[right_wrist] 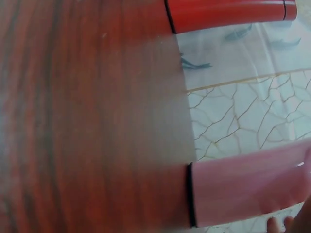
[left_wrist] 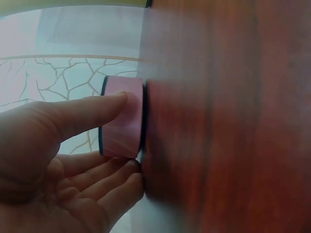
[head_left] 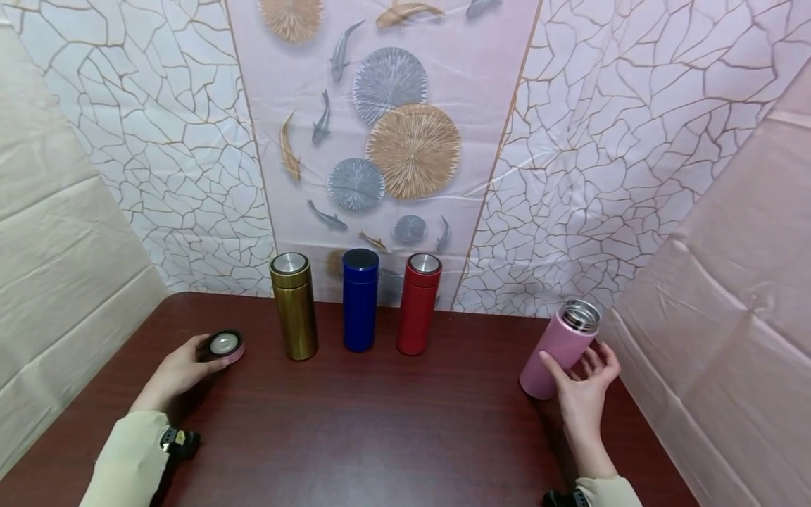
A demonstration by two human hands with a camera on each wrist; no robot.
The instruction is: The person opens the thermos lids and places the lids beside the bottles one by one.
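Observation:
At the table's left side my left hand [head_left: 179, 370] has its thumb and fingers on opposite sides of a pink bottle lid [head_left: 227, 346]. The lid lies with its hollow inside up, a black ring around its rim; in the left wrist view its pink side [left_wrist: 121, 116] is close against the tabletop. On the right my right hand [head_left: 586, 398] holds a pink vacuum bottle [head_left: 551, 359], thumb on the near side and fingers on the right. Uncapped, the bottle shows its bare steel neck [head_left: 581, 316]. Only a few right fingertips [right_wrist: 274, 225] show in the right wrist view.
Between the hands, toward the back, stand a gold bottle [head_left: 298, 317], a blue bottle [head_left: 360, 310] and a red bottle [head_left: 418, 313], all capped. They stand on a dark red-brown wooden table [head_left: 380, 429]. Patterned cloth [head_left: 570, 176] hangs behind it, plain cloth at both sides.

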